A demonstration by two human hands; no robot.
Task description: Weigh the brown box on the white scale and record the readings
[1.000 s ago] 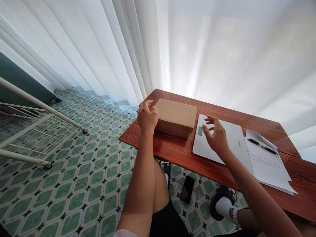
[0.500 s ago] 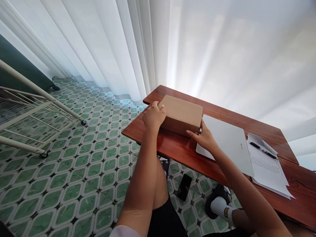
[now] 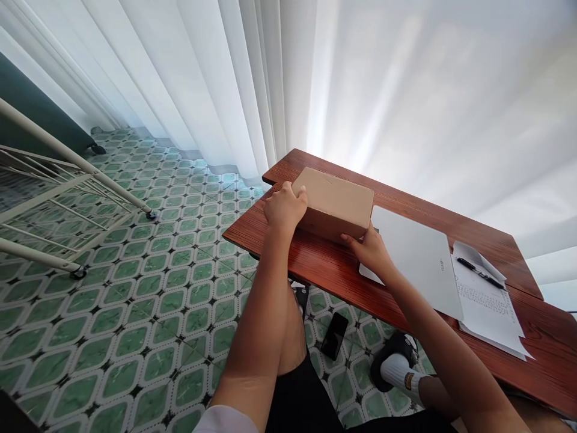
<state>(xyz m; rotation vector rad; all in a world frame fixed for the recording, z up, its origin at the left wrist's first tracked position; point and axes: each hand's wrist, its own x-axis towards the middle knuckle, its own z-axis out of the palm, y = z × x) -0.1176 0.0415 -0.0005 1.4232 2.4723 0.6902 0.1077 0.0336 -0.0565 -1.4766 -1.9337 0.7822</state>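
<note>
- The plain brown cardboard box (image 3: 336,203), closed and rectangular, sat on the far left end of the reddish-brown wooden table (image 3: 315,270), close to that end's edge.
- The left hand (image 3: 283,207) was clamped on the box's left end, fingers curled over the top corner and thumb side against the near face – a firm hold.
- The right hand (image 3: 370,249) had the box's near right corner, fingers bent up against the front face and the end; the thumb was hidden behind the box, so how far it wrapped could not be told.
- Whether the box was resting flat on the table or just lifted off it could not be told from this angle.
- Just beside the box, on its right, lay the flat white rectangular device (image 3: 417,255) with small lettering near its right edge; the right wrist hung over its near left corner.
- Further right, a stack of white printed paper sheets (image 3: 489,310) lay partly under the white device's edge, with a black pen (image 3: 478,272) resting on top.
- Down on the green-and-white patterned tile floor (image 3: 135,313), a black phone (image 3: 333,335) lay under the table, near a foot in a white sock (image 3: 399,368).
- White sheer curtains (image 3: 315,78) hung behind the table, and a white metal rack (image 3: 54,198) stood off to the left.
</note>
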